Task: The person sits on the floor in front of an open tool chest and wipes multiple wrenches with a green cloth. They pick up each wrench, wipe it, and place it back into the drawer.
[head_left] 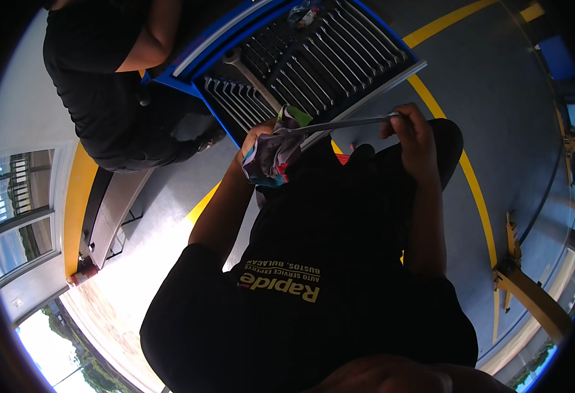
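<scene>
My left hand (256, 139) is closed round a crumpled multicoloured rag (271, 157), grey with green, blue and red patches. Out of the rag, toward the right, runs the shaft of a long steel wrench (349, 122); its left end is covered by the cloth. The fingers of my right hand (415, 134) pinch the wrench's other end, so its shape is mostly hidden. Just beyond both hands lies an open drawer (392, 82) with rows of combination wrenches (333, 59) in it. One larger wrench (254, 78) rests diagonally among them.
The drawer belongs to a blue tool cabinet (192, 56). Another person (104, 85) in dark clothes sits close by at the left. Yellow lines (474, 177) cross the grey floor. A yellow metal arm (529, 295) stands at the right, and windows (22, 209) are at the left.
</scene>
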`<state>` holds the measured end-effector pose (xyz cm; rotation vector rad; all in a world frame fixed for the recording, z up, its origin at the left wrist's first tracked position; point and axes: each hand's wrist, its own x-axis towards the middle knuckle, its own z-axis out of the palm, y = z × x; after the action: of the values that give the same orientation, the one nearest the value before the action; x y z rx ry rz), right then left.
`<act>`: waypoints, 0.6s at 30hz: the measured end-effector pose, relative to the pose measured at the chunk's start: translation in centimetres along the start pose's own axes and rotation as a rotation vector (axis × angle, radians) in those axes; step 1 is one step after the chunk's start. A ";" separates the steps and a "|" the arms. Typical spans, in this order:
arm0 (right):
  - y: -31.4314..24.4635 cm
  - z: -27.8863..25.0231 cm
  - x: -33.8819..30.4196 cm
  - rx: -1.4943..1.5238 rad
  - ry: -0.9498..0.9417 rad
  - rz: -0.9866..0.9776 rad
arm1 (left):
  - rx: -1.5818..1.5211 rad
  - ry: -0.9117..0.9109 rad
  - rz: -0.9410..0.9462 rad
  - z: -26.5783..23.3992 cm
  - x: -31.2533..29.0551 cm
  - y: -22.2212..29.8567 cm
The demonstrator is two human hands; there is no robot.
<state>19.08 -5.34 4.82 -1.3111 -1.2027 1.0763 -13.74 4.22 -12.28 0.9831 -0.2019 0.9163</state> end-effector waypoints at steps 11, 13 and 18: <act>-0.1 -1.3 0.3 -0.049 0.131 0.025 | 0.023 0.592 -0.692 7.4 8.2 5.8; -0.6 -1.4 0.2 -0.085 0.132 0.057 | 0.291 0.337 -0.752 7.5 8.7 4.9; -1.0 -1.4 0.0 -0.107 0.187 0.134 | 1.016 0.060 -0.909 10.5 10.1 3.3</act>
<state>20.35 -5.52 5.97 -1.5577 -1.0570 0.9698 -7.34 2.50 1.16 1.7495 0.7955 0.1378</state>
